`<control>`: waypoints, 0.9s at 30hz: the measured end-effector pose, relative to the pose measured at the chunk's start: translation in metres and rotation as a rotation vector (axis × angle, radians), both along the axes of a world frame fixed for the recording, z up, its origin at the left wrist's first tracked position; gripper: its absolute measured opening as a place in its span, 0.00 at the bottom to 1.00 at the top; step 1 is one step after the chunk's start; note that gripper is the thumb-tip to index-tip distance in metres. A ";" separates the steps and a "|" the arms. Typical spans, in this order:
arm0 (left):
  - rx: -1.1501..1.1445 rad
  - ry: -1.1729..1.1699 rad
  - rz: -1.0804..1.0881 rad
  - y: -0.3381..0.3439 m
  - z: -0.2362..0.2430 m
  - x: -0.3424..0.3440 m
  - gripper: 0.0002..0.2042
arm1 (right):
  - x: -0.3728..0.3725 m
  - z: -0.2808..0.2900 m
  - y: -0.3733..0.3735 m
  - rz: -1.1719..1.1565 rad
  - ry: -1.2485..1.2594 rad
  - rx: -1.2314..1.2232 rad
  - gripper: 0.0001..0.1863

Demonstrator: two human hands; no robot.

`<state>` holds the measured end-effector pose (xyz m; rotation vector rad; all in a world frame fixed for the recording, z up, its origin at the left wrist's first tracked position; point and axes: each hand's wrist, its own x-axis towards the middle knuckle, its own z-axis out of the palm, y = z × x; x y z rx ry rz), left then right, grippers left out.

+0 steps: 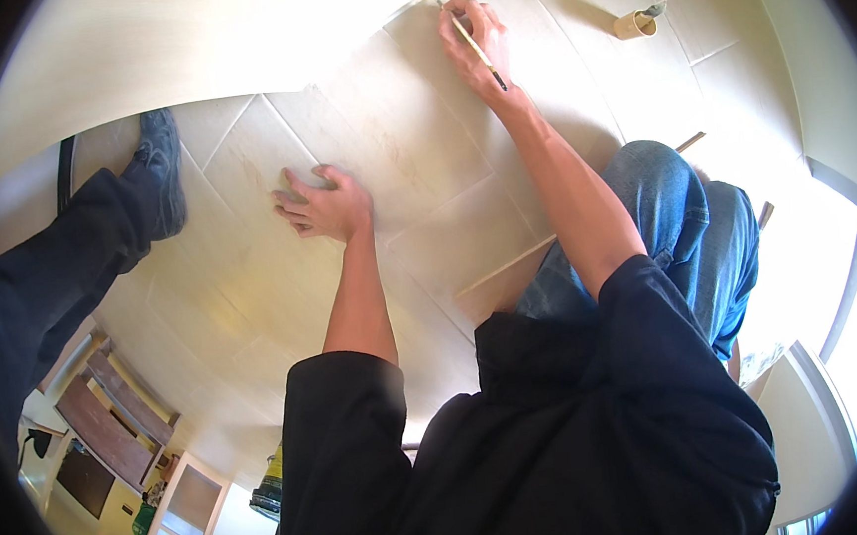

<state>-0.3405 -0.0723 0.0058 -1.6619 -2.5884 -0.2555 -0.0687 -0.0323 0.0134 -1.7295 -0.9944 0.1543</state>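
My right hand [478,50] is closed around a thin paintbrush [480,53] with a pale handle and a dark end. The brush's tip reaches the tiles at the edge of a bright white surface, where glare washes out detail. Lower and to the left, my left hand [327,205] rests on the light beige tiled floor [421,159], its fingers spread and holding nothing. To the right of the brush, a small beige cup [633,25] has something greyish sticking out of its mouth.
A person's leg in dark trousers [68,233] with a dark shoe [161,172] is at the left. Beside my jeans-covered knee [657,192] lie thin wooden strips [508,265]. Brown wooden furniture [111,419] and a glazed cabinet [183,518] stand at lower left.
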 end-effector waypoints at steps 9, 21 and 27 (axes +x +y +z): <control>-0.011 -0.009 0.009 0.002 0.003 0.003 0.30 | 0.000 0.001 -0.017 -0.097 0.042 -0.006 0.09; -0.233 -1.203 -0.464 -0.033 0.020 0.015 0.21 | -0.071 0.053 -0.109 0.483 -0.110 0.066 0.13; -0.262 -2.008 0.016 -0.079 0.071 0.031 0.28 | -0.094 0.069 -0.134 0.608 -0.159 0.076 0.15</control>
